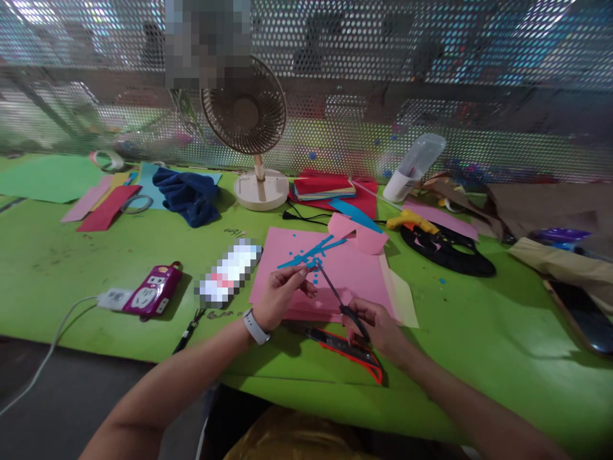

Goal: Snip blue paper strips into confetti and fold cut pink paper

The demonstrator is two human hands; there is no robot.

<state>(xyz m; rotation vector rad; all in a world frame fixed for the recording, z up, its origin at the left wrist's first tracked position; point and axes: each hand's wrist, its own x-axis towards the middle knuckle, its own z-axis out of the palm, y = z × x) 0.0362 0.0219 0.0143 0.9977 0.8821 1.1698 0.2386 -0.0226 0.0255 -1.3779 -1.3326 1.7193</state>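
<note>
My left hand [280, 297], with a watch on its wrist, pinches a thin blue paper strip [311, 264] above a pink sheet [354, 281]. In my right hand [373, 322] are black-handled scissors [331, 283], their tips close to the pinched strip. Whether the blades are apart is too small to tell. Longer blue strips [306, 253] and several small blue bits lie on the pink sheet around my left fingertips. Below my right hand, an orange and black utility knife [342, 345] rests on the green table.
A phone [230, 273] and purple power strip [156, 291] lie left. Behind stand a fan [261, 191] and a stack of coloured paper [323, 187]. At right are a yellow glue gun [412, 221], a black ring-shaped piece [445, 252] and another phone [582, 314].
</note>
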